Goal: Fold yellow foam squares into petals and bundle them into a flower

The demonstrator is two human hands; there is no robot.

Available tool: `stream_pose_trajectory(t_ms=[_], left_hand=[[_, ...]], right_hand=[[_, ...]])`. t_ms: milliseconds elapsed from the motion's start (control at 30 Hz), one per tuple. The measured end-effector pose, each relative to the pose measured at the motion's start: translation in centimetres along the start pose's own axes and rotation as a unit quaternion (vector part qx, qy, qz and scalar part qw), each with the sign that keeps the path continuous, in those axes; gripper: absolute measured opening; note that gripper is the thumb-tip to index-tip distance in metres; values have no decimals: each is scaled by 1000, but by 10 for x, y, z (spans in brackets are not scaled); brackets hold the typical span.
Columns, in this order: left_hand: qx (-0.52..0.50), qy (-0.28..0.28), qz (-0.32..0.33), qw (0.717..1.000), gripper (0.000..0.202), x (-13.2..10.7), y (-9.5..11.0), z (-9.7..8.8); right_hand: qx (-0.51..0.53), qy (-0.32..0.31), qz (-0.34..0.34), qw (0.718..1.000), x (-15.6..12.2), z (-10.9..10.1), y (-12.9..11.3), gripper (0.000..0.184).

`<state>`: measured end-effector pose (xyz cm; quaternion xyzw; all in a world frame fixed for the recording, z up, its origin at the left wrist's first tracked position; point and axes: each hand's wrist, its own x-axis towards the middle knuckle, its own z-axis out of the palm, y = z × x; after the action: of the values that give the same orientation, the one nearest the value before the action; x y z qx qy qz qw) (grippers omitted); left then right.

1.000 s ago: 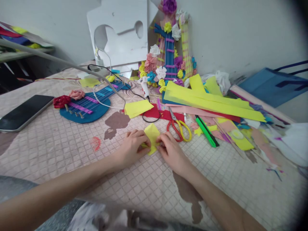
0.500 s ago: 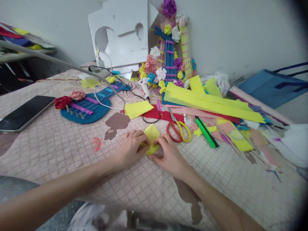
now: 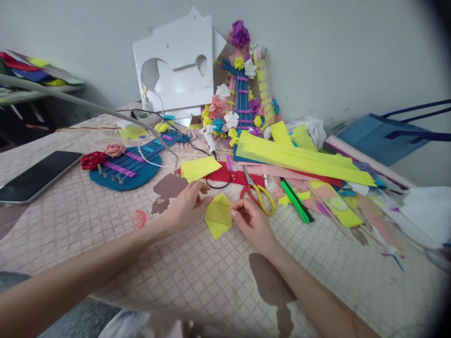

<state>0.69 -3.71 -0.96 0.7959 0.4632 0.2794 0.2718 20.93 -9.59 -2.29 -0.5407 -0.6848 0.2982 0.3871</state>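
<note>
A small piece of yellow crepe paper (image 3: 218, 217) with fold creases lies on the patterned tablecloth in front of me. My right hand (image 3: 251, 224) has thumb and forefinger pinched at the paper's right edge. On the other side is my left hand (image 3: 188, 207), its thumb and fingers apart, the thumb tip close to the paper's upper left edge. Whether that thumb touches the paper is hard to tell. Scissors (image 3: 259, 192) with red and yellow handles lie just behind my right hand. More folded yellow paper (image 3: 200, 168) rests beyond my left hand.
A blue paper guitar (image 3: 128, 169) and a phone (image 3: 40, 176) lie to the left. Behind stands a white glue gun (image 3: 208, 138) with its cord, near flower-decorated guitars (image 3: 242, 98). Yellow strips (image 3: 303, 159) and a green cutter (image 3: 296, 201) are on the right.
My left hand has let go of the yellow paper and drawn back up and left. The paper now lies more open, and my right hand has shifted to its right edge.
</note>
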Motion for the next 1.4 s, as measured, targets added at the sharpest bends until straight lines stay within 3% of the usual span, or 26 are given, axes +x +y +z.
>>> stream_pose_trajectory(t_ms=[100, 200, 333, 433, 500, 600, 667, 767, 933, 1000, 1200, 1400], left_hand=[[79, -57, -45, 994, 24, 21, 3, -2], [115, -66, -47, 990, 22, 33, 4, 3], [78, -76, 8, 994, 4, 33, 3, 8], [36, -90, 28, 995, 4, 31, 2, 6], [-50, -120, 29, 991, 9, 30, 2, 4], [-203, -176, 20, 963, 17, 30, 4, 2], [-264, -186, 2, 946, 20, 29, 6, 2], [-333, -204, -63, 918, 27, 26, 6, 0], [-376, -322, -99, 863, 49, 14, -1, -6], [-365, -321, -103, 868, 49, 11, -3, -8], [-312, -222, -98, 918, 40, 18, -6, -13], [-319, -254, -72, 910, 37, 22, -14, -18]], right_hand=[[13, 18, 5, 1000, 2, -1, 3, 10], [8, 22, 4, 1000, 2, -2, 1, 9], [-13, 29, -1, 999, 2, -3, -3, 8], [-34, 45, -1, 998, 2, -4, -4, 15], [-28, 52, 7, 998, 3, -6, -5, 23], [41, 32, 30, 998, 6, -7, -5, 27], [104, 16, 46, 993, 7, -7, -5, 26], [177, 28, 72, 981, 9, -6, -4, 27], [236, 71, 123, 961, 7, -5, -3, 30], [236, 67, 124, 962, 6, -5, -1, 31], [202, 38, 84, 975, 3, -6, 3, 26], [209, 31, 92, 973, 4, -7, 2, 29]])
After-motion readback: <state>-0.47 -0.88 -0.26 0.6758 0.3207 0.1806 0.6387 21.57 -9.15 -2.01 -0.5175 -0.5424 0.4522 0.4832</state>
